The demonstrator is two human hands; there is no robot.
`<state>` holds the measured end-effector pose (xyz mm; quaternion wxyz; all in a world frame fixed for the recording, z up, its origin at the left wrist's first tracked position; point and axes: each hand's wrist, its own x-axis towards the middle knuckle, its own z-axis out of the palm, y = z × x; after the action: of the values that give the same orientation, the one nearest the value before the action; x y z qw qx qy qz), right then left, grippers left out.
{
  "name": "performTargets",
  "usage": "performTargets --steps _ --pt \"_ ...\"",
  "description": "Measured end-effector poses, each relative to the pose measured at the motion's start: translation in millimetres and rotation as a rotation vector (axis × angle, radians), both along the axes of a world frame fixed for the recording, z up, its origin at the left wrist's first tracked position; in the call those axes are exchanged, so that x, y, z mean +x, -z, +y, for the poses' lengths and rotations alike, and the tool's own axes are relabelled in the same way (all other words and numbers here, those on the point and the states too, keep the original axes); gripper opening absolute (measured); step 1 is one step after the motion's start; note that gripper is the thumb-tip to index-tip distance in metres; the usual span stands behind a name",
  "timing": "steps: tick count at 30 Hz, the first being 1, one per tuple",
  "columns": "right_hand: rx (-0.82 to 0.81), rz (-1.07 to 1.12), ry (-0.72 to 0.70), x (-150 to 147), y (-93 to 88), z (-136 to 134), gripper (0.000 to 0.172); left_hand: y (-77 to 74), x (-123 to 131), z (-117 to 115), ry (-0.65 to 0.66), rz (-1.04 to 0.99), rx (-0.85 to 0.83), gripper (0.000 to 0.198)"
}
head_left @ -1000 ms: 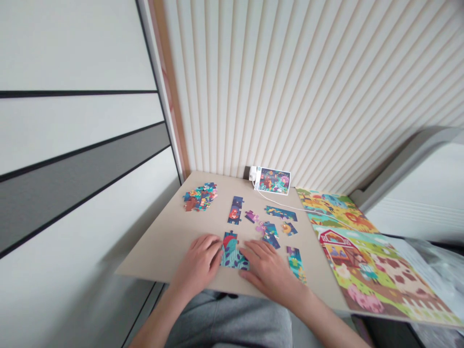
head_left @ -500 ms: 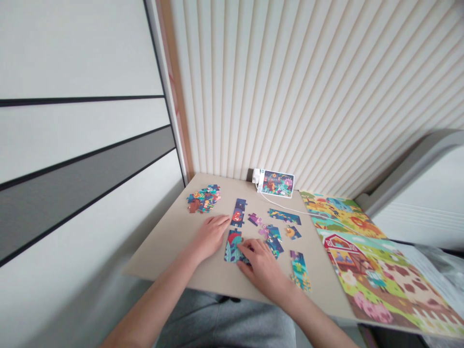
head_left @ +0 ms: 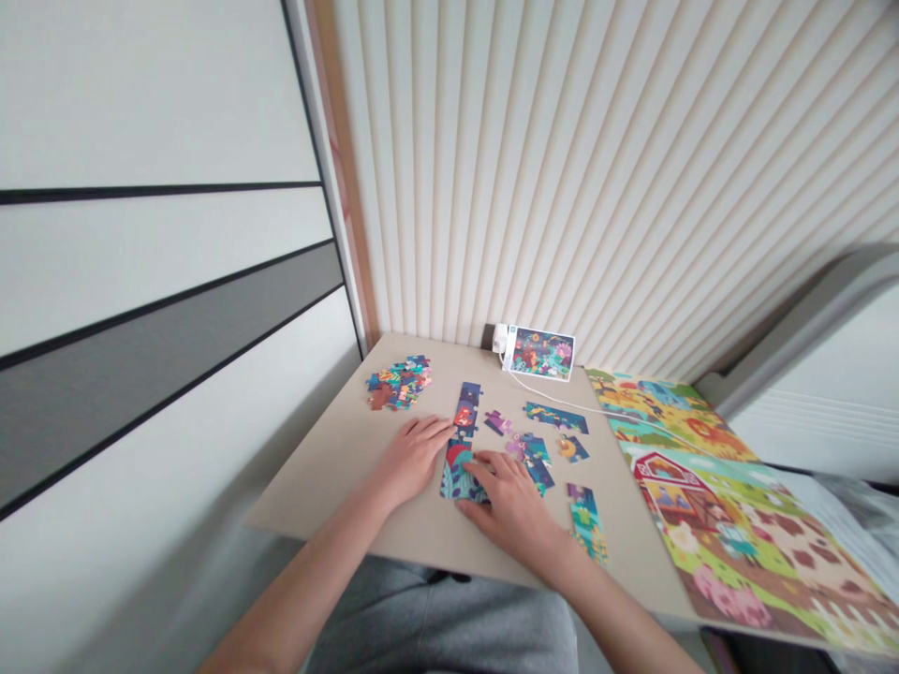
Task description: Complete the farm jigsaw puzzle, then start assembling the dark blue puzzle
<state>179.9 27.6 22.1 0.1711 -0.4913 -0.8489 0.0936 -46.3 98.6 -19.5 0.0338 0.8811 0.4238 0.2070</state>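
Observation:
A tall dark blue puzzle strip point(head_left: 468, 397) with a red patch lies mid-table and meets the top of a teal and red puzzle section point(head_left: 455, 476). My left hand point(head_left: 414, 457) lies flat with its fingers extended, their tips at the strip's left edge. My right hand point(head_left: 507, 498) rests with spread fingers on the right part of the teal section, hiding some of it. To its right lie a blue and pink joined cluster point(head_left: 535, 451), a purple piece point(head_left: 497, 422), an orange and blue piece point(head_left: 572, 448), a long blue strip point(head_left: 558, 417) and a green corner strip point(head_left: 584, 520).
A heap of loose pieces point(head_left: 398, 382) lies at the back left. A picture card point(head_left: 539, 353) leans at the back beside a white plug point(head_left: 500, 338) with a cable. Two finished puzzles, a farm point(head_left: 744, 543) and a savanna point(head_left: 660, 409), lie on the right.
The teal section has moved up against the lower end of the blue strip, closing the gap between them. My right hand has shifted slightly up with it; the whole view has shifted a little.

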Motion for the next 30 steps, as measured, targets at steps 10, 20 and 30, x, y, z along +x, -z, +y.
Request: performTargets --steps 10,20,30 --pt "-0.098 0.009 -0.014 -5 2.9 19 0.068 4.1 -2 2 0.002 -0.005 -0.015 0.064" --pt "-0.119 0.028 -0.033 -4 5.3 21 0.075 3.7 -1 2 0.003 -0.015 0.002 0.056" --pt "-0.12 0.04 -0.036 -4 0.8 19 0.077 -1.5 0 -1 0.021 -0.019 0.021 0.045"
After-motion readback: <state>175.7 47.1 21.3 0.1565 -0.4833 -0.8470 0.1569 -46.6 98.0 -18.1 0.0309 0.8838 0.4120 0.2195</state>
